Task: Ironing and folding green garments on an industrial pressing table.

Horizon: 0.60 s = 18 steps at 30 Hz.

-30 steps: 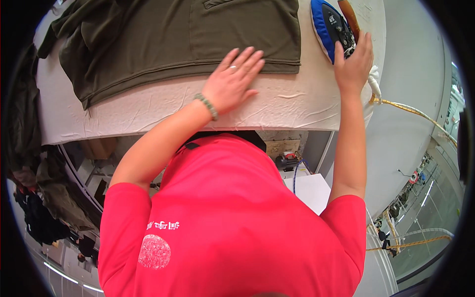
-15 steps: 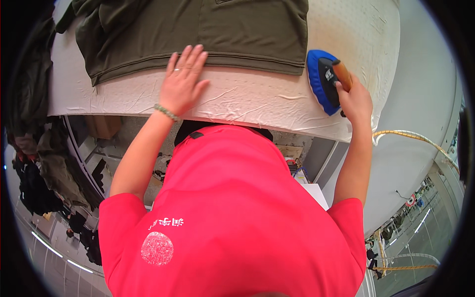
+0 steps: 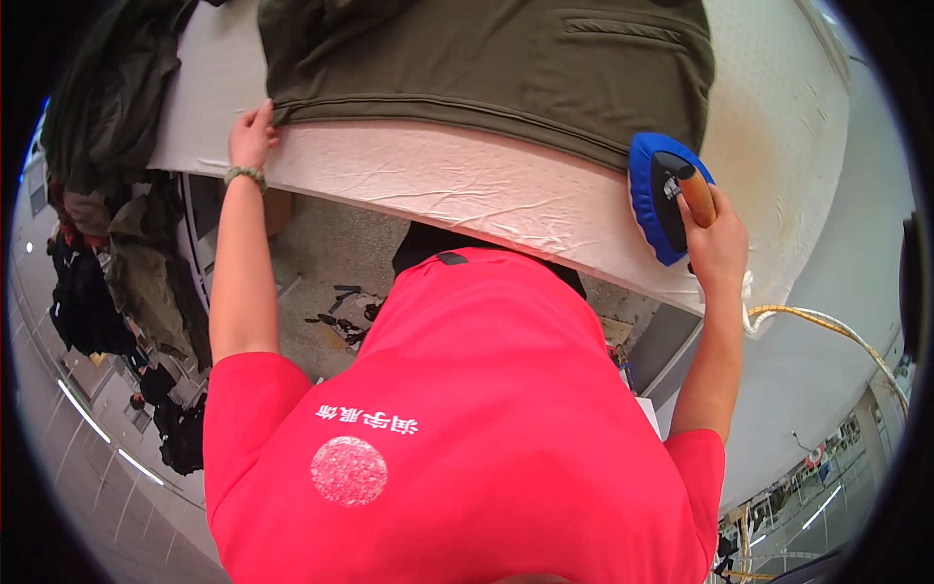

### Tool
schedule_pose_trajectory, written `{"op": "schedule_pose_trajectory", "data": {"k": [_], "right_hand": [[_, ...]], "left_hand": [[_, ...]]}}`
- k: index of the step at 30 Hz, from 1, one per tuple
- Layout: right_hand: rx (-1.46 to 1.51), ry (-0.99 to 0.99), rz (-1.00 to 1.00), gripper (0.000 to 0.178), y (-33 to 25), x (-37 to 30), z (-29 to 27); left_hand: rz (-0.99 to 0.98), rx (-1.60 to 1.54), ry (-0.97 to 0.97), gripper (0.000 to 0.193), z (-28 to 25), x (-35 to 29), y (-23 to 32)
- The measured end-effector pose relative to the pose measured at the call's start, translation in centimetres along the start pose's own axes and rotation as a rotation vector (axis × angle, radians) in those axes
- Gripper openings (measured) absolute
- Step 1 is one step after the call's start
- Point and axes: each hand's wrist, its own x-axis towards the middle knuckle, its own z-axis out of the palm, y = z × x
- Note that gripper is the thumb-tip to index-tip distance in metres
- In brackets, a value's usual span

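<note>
A dark olive garment (image 3: pixel 467 73) lies spread on the pale padded ironing table (image 3: pixel 418 180), its stitched hem running along the near side and a zipped pocket at the upper right. At the hem's left corner, my left hand (image 3: pixel 254 136) is closed with the cloth edge pinched in its fingers. My right hand (image 3: pixel 717 243) grips the wooden handle of an iron (image 3: pixel 664 200) with a blue-covered sole and dark top. The iron rests at the garment's lower right corner, its tip touching or just overlapping the hem; which of these, I cannot tell.
More dark garments (image 3: pixel 112 97) are heaped over the table's left end and hang down beside it. A yellow and white cord (image 3: pixel 827 321) loops off the right side. Below the table's near edge are a cardboard box (image 3: pixel 277 209) and scattered items on the floor.
My left hand has gone from lying flat on the middle of the hem to pinching its left corner. The view has shifted left; the iron is now closer against the garment's right corner.
</note>
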Motion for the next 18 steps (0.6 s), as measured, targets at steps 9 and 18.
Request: {"op": "schedule_pose_trajectory", "data": {"k": [9,18], "right_hand": [[-0.184,-0.094,-0.049,0.037,-16.7,-1.4,5.7],[-0.211,-0.287,-0.236,0.045,-40.1,-1.3,13.6]], "left_hand": [[0.016,-0.354,-0.346,0.029,-0.6,0.0,0.9],[0.05,-0.385,-0.412,0.026,0.1,-0.2,0.8]]}}
